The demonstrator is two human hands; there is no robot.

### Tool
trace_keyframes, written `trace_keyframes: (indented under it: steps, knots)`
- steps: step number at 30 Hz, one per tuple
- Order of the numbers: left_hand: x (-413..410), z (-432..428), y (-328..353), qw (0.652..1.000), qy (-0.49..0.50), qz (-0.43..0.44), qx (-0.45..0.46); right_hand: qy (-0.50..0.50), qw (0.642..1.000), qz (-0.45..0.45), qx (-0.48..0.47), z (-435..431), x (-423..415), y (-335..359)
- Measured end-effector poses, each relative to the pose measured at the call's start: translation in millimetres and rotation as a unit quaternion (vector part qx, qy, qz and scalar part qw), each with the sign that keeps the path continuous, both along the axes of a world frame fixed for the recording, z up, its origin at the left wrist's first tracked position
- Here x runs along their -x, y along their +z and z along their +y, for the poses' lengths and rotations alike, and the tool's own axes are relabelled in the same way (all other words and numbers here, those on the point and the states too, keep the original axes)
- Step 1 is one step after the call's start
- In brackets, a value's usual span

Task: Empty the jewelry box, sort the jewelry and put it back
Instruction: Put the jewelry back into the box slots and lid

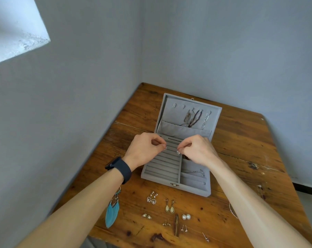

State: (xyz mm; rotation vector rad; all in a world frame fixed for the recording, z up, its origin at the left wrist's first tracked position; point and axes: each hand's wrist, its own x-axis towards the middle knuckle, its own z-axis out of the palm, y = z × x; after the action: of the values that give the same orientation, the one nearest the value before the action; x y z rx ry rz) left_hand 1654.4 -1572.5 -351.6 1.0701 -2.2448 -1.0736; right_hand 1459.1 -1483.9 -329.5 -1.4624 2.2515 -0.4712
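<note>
Head view, box: jewelry box [158, 179] open on tabletop [241, 140].
Left grip [144, 149]: pinches small stud [165, 148] above slotted rows [162, 165].
Right grip [198, 149]: pinches second stud [178, 152] alongside, likely seating the pair together.
Earrings [151, 199]: paired in front of the box, awaiting return.

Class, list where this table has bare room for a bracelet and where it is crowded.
Bare: table right of the box, toward the far corner; a strip left of the box. Crowded: earrings before the box; left hand and right hand pinch studs over it.
</note>
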Motion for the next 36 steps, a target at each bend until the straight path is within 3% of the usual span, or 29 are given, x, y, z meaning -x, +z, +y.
trace_keyframes:
  steps: [6,15,22,29,36]
  knots:
    - [0.8,1.4,0.0,1.0,0.0,-0.004,-0.01,0.018,0.999,0.012,-0.039,3.7,-3.9,-6.7]
    - [19.9,6.9,6.9,0.998,-0.023,-0.053,-0.029,-0.012,1.0,0.021,0.01,11.7,-11.7,-11.5]
    - [44.6,11.8,4.5,0.993,-0.01,-0.119,-0.02,-0.093,0.984,-0.021,0.151,72.9,-15.0,-15.6]
    - [48.7,8.7,0.1,0.985,-0.006,-0.165,-0.047,-0.155,0.964,-0.08,0.199,159.1,-31.4,-46.6]
    - [54.1,7.2,7.2,0.982,-0.015,-0.186,-0.043,-0.179,0.952,-0.077,0.237,178.4,-41.6,-55.1]
